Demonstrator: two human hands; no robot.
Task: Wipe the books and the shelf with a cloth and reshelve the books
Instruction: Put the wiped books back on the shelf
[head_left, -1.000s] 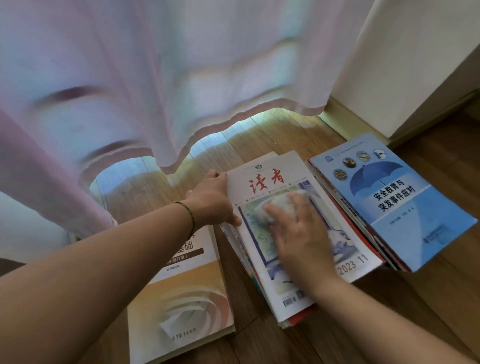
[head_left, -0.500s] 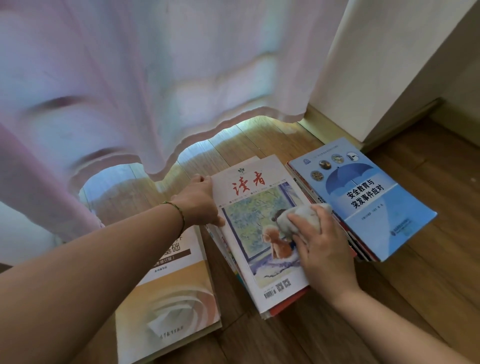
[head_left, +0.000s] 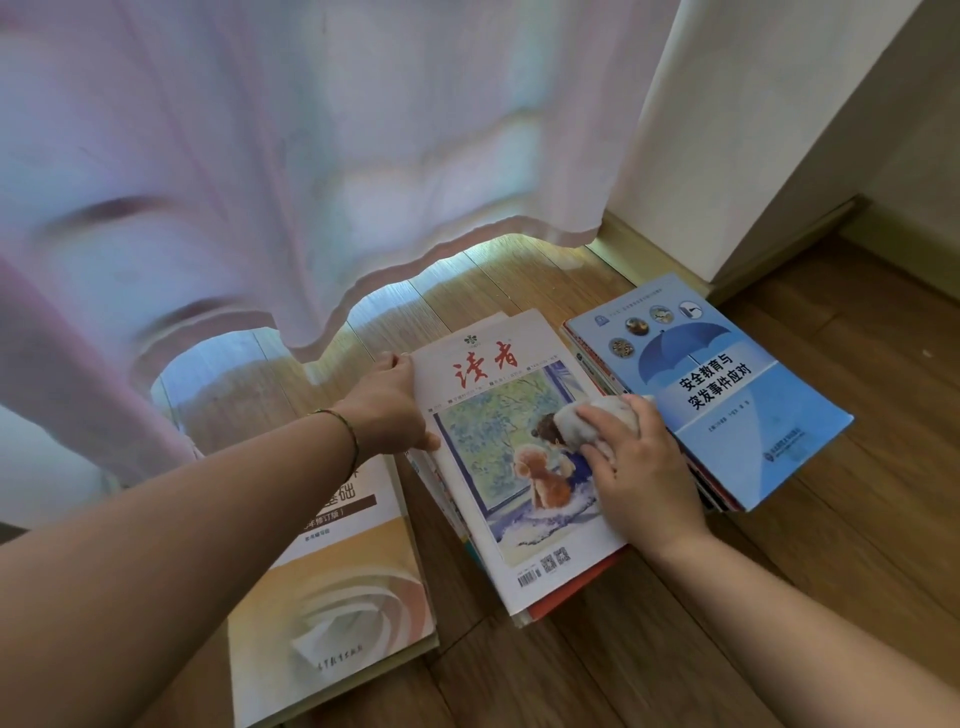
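Cloth (head_left: 597, 423) on magazine (head_left: 514, 467) cover, right side, atop the middle stack on the floor (head_left: 779, 597). Right hand (head_left: 641, 473) presses it, fingers curled over. Left hand (head_left: 387, 405) grips the magazine's left edge (thumb on cover). Blue book (head_left: 727, 395) stack just right; tan book (head_left: 337, 571) left.

Bright daylight pouring through the sheer curtain (head_left: 291, 171), glowing pale pink and blue. Sunlit patch on the wooden floor (head_left: 467, 280) just under the curtain's hem. Dimmer farther from the curtain, soft shadows there. Curtain folds smeared, blurred. Wide-angle bending toward the edges.
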